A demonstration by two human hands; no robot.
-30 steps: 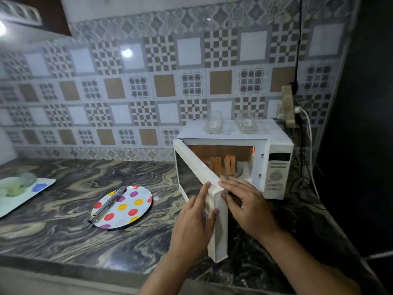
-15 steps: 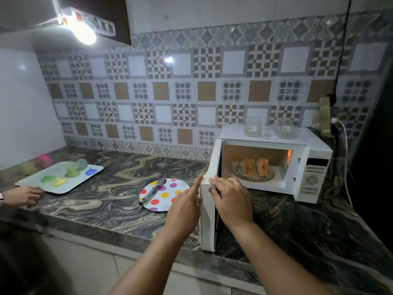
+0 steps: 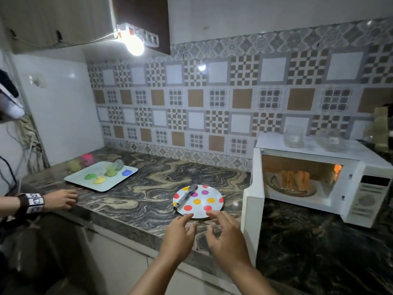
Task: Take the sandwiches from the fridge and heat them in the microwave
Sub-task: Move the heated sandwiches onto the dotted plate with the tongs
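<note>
The worktop [image 3: 131, 201] is swirled grey, cream and black marble. The plate [image 3: 212, 195] is white with red, yellow and purple dots. The microwave [image 3: 370, 201] is white; the sandwiches [image 3: 294, 180] glow orange-brown. The wall tiles [image 3: 240, 99] carry brown, white and grey checks.

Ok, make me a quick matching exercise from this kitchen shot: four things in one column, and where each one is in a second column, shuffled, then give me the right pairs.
Things
1. sandwiches
2. tongs
3. clear containers
4. polka-dot plate

Places
A. on top of the microwave
B. lying on the polka-dot plate
C. inside the open microwave, on its glass turntable
D. on the countertop, left of the microwave door

Pairs: 1-C, 2-B, 3-A, 4-D
</note>
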